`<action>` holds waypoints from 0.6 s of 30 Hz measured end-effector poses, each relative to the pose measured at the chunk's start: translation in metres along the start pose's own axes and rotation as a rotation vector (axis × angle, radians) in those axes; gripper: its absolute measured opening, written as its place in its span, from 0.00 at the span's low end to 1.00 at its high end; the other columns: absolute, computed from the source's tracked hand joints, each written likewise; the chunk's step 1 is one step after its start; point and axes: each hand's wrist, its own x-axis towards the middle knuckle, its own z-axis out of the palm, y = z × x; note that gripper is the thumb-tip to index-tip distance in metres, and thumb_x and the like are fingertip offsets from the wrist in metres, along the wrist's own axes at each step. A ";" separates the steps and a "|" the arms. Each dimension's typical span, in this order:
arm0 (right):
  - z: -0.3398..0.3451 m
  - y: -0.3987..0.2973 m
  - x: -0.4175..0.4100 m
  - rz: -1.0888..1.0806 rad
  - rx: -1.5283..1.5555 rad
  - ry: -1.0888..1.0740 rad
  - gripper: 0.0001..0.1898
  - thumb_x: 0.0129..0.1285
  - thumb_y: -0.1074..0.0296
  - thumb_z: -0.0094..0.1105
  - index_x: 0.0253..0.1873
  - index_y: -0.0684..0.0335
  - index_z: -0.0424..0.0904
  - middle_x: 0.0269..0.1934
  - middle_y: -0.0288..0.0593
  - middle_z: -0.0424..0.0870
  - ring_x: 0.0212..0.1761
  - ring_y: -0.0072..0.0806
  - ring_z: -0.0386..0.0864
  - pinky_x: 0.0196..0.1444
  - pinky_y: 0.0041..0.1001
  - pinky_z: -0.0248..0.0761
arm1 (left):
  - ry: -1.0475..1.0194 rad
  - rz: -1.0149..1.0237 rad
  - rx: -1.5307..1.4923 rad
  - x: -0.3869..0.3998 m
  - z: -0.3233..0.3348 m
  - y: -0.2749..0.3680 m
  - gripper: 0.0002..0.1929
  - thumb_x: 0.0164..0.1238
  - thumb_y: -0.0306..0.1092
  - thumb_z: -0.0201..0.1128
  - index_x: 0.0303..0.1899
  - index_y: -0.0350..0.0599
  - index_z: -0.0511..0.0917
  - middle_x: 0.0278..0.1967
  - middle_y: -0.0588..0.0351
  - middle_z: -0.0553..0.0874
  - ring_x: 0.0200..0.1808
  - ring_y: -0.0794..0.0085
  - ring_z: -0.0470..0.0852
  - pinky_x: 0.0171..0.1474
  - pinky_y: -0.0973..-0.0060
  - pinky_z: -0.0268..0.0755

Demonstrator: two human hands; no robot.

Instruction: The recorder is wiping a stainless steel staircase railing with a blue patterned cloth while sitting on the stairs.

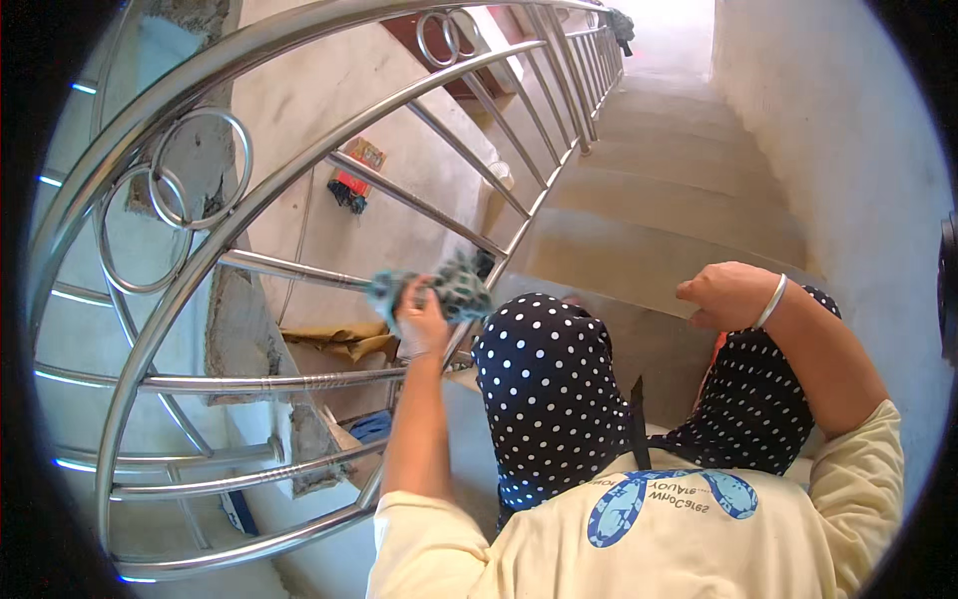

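Observation:
In my left hand point(421, 322) is a teal and dark spotted cloth point(460, 292), blurred, wrapped at a stainless-steel baluster point(299, 269) of the stair railing. The baluster slants between the railing's middle rail point(314, 153) and its bottom rail point(516, 239). Over my right knee hovers my right hand point(726, 293), with a bangle at the wrist and its fingers curled. Nothing shows in that hand, though its palm side is hidden. Polka-dot trousers point(546, 352) cover my bent legs.
Concrete steps point(658, 195) run down ahead, beside a plastered wall point(846, 150) on the right. Beyond the railing, a red and yellow box point(363, 165) and brown sheet material point(344, 341) lie below. Another cloth point(621, 30) hangs on the railing's far end.

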 end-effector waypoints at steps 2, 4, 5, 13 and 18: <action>-0.003 -0.008 0.000 0.014 -0.025 -0.035 0.15 0.53 0.64 0.58 0.41 0.69 0.73 0.29 0.54 0.79 0.37 0.49 0.77 0.40 0.40 0.70 | 0.195 0.013 0.127 0.022 -0.038 0.007 0.12 0.59 0.28 0.59 0.45 0.40 0.78 0.45 0.49 0.81 0.50 0.63 0.77 0.56 0.68 0.65; -0.002 -0.005 -0.005 0.036 0.001 -0.042 0.14 0.53 0.64 0.58 0.41 0.69 0.73 0.29 0.54 0.79 0.37 0.49 0.77 0.40 0.40 0.69 | 0.356 0.226 0.034 0.047 -0.072 0.073 0.13 0.61 0.27 0.58 0.48 0.37 0.76 0.47 0.48 0.79 0.50 0.63 0.76 0.56 0.70 0.65; -0.002 -0.004 -0.007 0.040 0.018 -0.037 0.14 0.53 0.65 0.58 0.40 0.69 0.73 0.29 0.54 0.78 0.37 0.49 0.77 0.40 0.40 0.69 | 0.448 0.286 -0.038 0.057 -0.084 0.091 0.14 0.61 0.27 0.57 0.49 0.36 0.74 0.48 0.48 0.79 0.50 0.64 0.76 0.55 0.70 0.65; -0.006 -0.006 0.001 0.073 -0.022 -0.051 0.14 0.53 0.66 0.58 0.40 0.68 0.72 0.28 0.54 0.78 0.35 0.49 0.77 0.38 0.40 0.69 | 0.482 0.348 0.123 0.046 -0.031 0.034 0.11 0.64 0.25 0.52 0.46 0.32 0.73 0.46 0.44 0.79 0.49 0.57 0.77 0.54 0.67 0.66; -0.007 -0.009 -0.002 0.086 -0.010 -0.075 0.14 0.52 0.66 0.58 0.41 0.68 0.72 0.28 0.55 0.78 0.35 0.49 0.77 0.38 0.40 0.69 | 0.024 -0.014 0.022 -0.009 0.049 -0.042 0.14 0.59 0.23 0.52 0.47 0.43 0.75 0.45 0.46 0.79 0.49 0.57 0.77 0.53 0.68 0.66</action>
